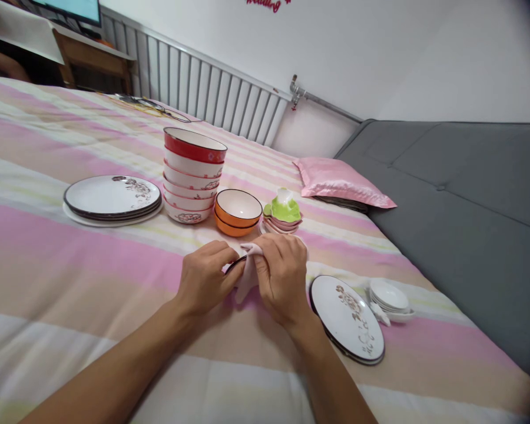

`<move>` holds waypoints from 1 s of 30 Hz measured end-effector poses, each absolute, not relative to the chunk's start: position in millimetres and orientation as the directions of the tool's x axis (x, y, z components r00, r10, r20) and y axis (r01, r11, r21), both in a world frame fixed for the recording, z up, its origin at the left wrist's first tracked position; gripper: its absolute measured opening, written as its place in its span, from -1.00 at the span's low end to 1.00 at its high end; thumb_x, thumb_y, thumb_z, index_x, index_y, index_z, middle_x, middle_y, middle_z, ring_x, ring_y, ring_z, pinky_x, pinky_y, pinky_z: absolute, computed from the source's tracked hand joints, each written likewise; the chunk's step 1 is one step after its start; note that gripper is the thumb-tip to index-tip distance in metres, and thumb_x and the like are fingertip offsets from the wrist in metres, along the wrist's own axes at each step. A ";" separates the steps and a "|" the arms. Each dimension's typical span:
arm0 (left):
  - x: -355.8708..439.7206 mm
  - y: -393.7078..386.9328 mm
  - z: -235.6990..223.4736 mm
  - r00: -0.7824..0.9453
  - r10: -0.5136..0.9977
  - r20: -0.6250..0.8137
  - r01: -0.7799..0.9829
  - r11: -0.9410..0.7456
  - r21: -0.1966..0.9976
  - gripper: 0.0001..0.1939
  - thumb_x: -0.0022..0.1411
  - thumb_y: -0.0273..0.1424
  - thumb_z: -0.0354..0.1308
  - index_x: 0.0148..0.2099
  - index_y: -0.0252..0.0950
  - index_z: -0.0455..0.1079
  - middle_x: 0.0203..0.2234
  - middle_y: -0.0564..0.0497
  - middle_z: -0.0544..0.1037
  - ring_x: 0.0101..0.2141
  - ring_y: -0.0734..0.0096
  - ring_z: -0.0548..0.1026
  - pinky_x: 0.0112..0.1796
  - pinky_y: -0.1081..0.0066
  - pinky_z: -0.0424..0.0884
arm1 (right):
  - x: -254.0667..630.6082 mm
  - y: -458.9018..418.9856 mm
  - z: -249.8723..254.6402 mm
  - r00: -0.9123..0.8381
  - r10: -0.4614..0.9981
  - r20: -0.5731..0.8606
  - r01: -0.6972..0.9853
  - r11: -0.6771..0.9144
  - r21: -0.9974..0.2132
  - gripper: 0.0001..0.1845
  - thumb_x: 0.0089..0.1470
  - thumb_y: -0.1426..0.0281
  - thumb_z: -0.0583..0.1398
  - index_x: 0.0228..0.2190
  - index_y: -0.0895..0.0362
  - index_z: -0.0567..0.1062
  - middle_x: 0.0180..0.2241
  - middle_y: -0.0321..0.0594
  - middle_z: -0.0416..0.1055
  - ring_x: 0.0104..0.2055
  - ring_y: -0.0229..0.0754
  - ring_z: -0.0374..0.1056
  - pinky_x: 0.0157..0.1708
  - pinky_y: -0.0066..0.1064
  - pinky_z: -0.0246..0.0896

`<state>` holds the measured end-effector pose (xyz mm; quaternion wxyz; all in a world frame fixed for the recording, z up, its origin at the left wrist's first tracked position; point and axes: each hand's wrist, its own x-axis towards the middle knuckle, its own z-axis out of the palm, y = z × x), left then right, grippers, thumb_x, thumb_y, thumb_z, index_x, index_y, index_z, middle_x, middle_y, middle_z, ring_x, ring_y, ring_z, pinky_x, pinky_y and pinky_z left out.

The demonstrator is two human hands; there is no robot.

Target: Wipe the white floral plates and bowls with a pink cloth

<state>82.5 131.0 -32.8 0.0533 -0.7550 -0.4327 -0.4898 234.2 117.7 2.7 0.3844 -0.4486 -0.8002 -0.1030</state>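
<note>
My left hand [205, 280] is closed on a dark-rimmed plate [235, 262], its thumb and fingers at the edge. Little of that plate shows, as my hands and a cloth cover most of it. Folded over the plate's rim is a pale pink cloth [247, 277], which my right hand [282, 277] pinches between thumb and fingers. Just beyond my hands stand two stacked orange bowls [237, 222] and a pile of leaf-shaped dishes [285, 207], green on top and pink below. To the right of my right forearm lies a small stack of flower-patterned plates [348, 318].
A tall stack of red and white bowls [192, 176] stands behind, left of the orange ones. More patterned plates [110, 194] are piled at the left. Small white dishes [388, 294] and a pink pillow [342, 181] lie at right, near the grey headboard [459, 200]. Cables [152, 106] lie far back.
</note>
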 end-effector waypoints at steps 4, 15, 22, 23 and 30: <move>82.3 131.1 -33.1 0.142 0.607 0.782 0.708 -0.615 0.349 -0.76 0.16 -0.39 0.11 -0.55 -0.30 0.33 -0.64 0.07 0.35 -0.55 0.51 0.31 -0.53 0.51 0.16 | 234.7 117.9 3.0 -0.305 0.632 0.712 0.795 0.581 -0.176 -0.77 0.21 0.38 -0.01 -0.23 0.13 0.42 -0.19 -0.18 0.41 -0.13 -0.12 0.22 -0.04 -0.20 -0.01; 82.3 130.5 -31.3 0.139 0.607 0.783 0.708 -0.614 0.349 -0.76 0.16 -0.39 0.11 -0.55 -0.31 0.34 -0.64 0.07 0.36 -0.55 0.52 0.31 -0.53 0.51 0.16 | 234.5 117.8 2.9 -0.304 0.633 0.712 0.797 0.579 -0.175 -0.76 0.21 0.38 -0.02 -0.23 0.12 0.43 -0.19 -0.18 0.41 -0.13 -0.11 0.22 -0.04 -0.19 -0.01; 82.7 129.7 -31.8 0.136 0.605 0.785 0.705 -0.615 0.352 -0.75 0.16 -0.40 0.11 -0.56 -0.30 0.32 -0.65 0.08 0.35 -0.56 0.52 0.30 -0.53 0.51 0.16 | 234.9 118.0 2.9 -0.303 0.634 0.711 0.798 0.577 -0.175 -0.77 0.21 0.37 -0.01 -0.23 0.12 0.42 -0.19 -0.18 0.41 -0.14 -0.11 0.22 -0.05 -0.20 -0.01; 82.7 129.6 -31.9 0.136 0.606 0.784 0.705 -0.615 0.354 -0.75 0.16 -0.40 0.11 -0.56 -0.30 0.32 -0.65 0.08 0.35 -0.56 0.52 0.30 -0.53 0.51 0.17 | 234.8 118.0 3.0 -0.304 0.634 0.711 0.797 0.578 -0.175 -0.77 0.21 0.38 -0.02 -0.23 0.12 0.42 -0.19 -0.18 0.41 -0.14 -0.11 0.22 -0.05 -0.20 -0.01; 82.7 130.4 -32.2 0.136 0.611 0.780 0.709 -0.610 0.354 -0.77 0.15 -0.40 0.11 -0.55 -0.30 0.33 -0.64 0.08 0.35 -0.55 0.52 0.31 -0.53 0.50 0.16 | 234.2 117.7 2.6 -0.305 0.632 0.713 0.796 0.580 -0.174 -0.77 0.21 0.38 -0.01 -0.23 0.12 0.42 -0.19 -0.18 0.41 -0.14 -0.12 0.22 -0.04 -0.20 -0.01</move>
